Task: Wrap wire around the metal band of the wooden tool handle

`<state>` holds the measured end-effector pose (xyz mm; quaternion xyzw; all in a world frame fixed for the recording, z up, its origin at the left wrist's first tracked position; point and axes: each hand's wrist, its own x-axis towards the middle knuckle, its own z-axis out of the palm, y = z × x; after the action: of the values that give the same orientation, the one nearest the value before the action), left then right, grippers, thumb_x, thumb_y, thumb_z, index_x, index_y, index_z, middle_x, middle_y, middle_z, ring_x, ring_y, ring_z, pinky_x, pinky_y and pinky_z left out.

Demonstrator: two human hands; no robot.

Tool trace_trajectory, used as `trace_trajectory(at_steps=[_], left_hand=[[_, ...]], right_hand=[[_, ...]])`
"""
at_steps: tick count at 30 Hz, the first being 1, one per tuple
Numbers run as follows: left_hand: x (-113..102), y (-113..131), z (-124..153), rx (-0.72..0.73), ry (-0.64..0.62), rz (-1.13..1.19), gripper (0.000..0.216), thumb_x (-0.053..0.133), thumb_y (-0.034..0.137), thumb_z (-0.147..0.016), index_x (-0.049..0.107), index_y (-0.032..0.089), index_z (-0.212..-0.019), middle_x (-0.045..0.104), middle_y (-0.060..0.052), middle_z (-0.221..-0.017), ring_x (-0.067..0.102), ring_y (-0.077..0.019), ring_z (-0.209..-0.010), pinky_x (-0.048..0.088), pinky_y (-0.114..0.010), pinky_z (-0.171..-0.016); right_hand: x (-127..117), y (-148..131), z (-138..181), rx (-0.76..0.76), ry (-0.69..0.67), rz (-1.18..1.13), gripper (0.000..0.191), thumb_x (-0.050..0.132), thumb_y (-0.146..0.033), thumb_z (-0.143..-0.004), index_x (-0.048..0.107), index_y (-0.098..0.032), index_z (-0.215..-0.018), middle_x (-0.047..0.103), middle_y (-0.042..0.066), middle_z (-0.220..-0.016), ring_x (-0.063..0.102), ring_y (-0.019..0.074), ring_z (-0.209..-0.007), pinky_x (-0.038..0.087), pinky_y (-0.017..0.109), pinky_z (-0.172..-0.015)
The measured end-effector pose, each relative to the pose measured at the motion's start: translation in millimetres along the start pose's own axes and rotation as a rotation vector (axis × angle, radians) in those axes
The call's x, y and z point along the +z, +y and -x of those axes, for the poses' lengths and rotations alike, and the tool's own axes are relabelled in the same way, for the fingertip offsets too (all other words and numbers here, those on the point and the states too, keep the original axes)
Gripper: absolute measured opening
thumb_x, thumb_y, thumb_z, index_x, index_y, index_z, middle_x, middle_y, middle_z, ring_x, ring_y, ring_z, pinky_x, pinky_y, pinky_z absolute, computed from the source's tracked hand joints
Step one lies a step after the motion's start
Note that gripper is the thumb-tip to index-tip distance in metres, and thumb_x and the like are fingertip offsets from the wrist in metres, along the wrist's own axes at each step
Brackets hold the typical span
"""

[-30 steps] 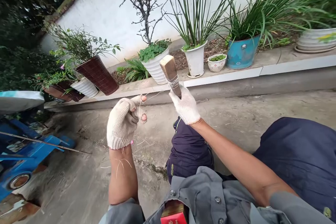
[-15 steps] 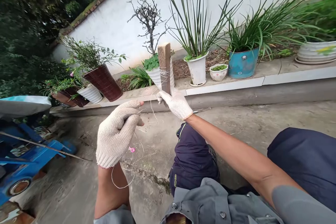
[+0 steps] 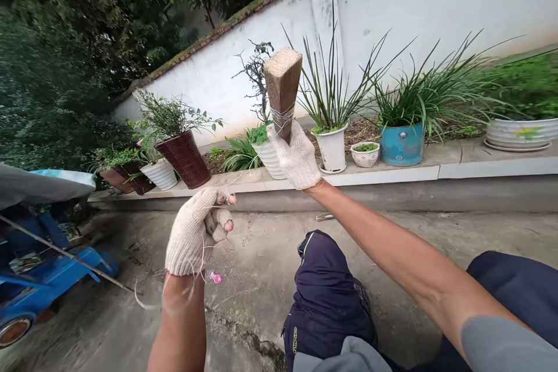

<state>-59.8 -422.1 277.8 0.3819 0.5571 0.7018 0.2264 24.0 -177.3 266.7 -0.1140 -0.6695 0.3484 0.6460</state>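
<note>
My right hand (image 3: 297, 158), in a white knitted glove, grips a squared wooden stick (image 3: 279, 93) and holds it up, its top end tilted toward me. Several turns of thin pale wire (image 3: 282, 117) wrap the stick just above that hand. Lower and to the left, my left hand (image 3: 192, 235) wears a matching glove with bare fingertips showing. Its fingers are curled and pinch the wire, which runs toward the stick. A loose tail of wire (image 3: 146, 303) dangles beside the left wrist, blurred by motion.
Potted plants, among them a blue pot (image 3: 401, 144) and a brown pot (image 3: 183, 158), line a low ledge (image 3: 392, 177) before a white wall. A blue vehicle (image 3: 56, 279) stands at left. A small pink object (image 3: 215, 277) lies on the concrete.
My right hand has raised the stick and tipped its top toward me. My left hand has moved slightly down, and the loose wire has swung left. The view has tilted up.
</note>
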Motion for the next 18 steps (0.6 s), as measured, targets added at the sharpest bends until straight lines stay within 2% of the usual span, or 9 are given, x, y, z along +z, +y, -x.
trace_trajectory(at_steps=[3,5,8,11,14,18], left_hand=[[-3,-4,2,-0.117,-0.149,0.159,0.030,0.079,0.040,-0.094,0.063,0.015,-0.089,0.072,-0.006,-0.094,0.067,-0.0110,-0.056,0.052,-0.018,-0.044],[-4,-10,3,-0.148,-0.264,0.247,0.030,0.078,0.038,-0.095,0.059,0.016,-0.086,0.069,-0.004,-0.090,0.069,-0.0129,-0.059,0.057,-0.021,-0.051],[-6,-25,5,-0.138,-0.414,0.351,0.033,0.071,0.039,-0.100,0.053,0.017,-0.083,0.065,-0.003,-0.085,0.069,-0.0144,-0.057,0.055,-0.022,-0.049],[-7,-42,5,-0.115,-0.522,0.364,0.035,0.060,0.042,-0.106,0.050,0.018,-0.083,0.065,-0.004,-0.082,0.066,-0.0136,-0.049,0.047,-0.018,-0.041],[-7,-51,5,-0.107,-0.541,0.348,0.034,0.056,0.042,-0.108,0.051,0.018,-0.086,0.066,-0.006,-0.085,0.064,-0.0121,-0.047,0.043,-0.017,-0.039],[-3,-50,5,-0.078,-0.448,0.423,0.029,0.065,0.041,-0.103,0.052,0.018,-0.091,0.065,-0.004,-0.092,0.065,-0.0101,-0.053,0.048,-0.018,-0.047]], right_hand=[[-1,-1,2,-0.013,0.008,-0.020,0.043,0.053,-0.057,-0.105,0.064,-0.024,-0.131,0.073,0.008,-0.123,0.067,0.0249,-0.117,0.053,0.044,-0.110],[-3,1,4,0.037,-0.015,-0.024,0.039,0.055,-0.056,-0.104,0.065,-0.024,-0.124,0.074,0.007,-0.116,0.068,0.0253,-0.111,0.055,0.044,-0.106],[-4,10,4,0.145,-0.096,-0.013,0.034,0.058,-0.053,-0.100,0.066,-0.024,-0.117,0.075,0.006,-0.105,0.070,0.0252,-0.098,0.056,0.042,-0.096],[-5,22,1,0.219,-0.158,-0.014,0.032,0.060,-0.052,-0.098,0.066,-0.024,-0.111,0.074,0.004,-0.095,0.069,0.0231,-0.088,0.056,0.038,-0.088],[-6,34,-2,0.271,-0.197,-0.048,0.029,0.059,-0.052,-0.098,0.064,-0.024,-0.104,0.072,0.003,-0.088,0.067,0.0199,-0.077,0.055,0.033,-0.076],[-9,44,-7,0.283,-0.244,-0.079,0.028,0.059,-0.051,-0.099,0.063,-0.024,-0.105,0.071,0.003,-0.086,0.067,0.0195,-0.074,0.055,0.032,-0.070]])
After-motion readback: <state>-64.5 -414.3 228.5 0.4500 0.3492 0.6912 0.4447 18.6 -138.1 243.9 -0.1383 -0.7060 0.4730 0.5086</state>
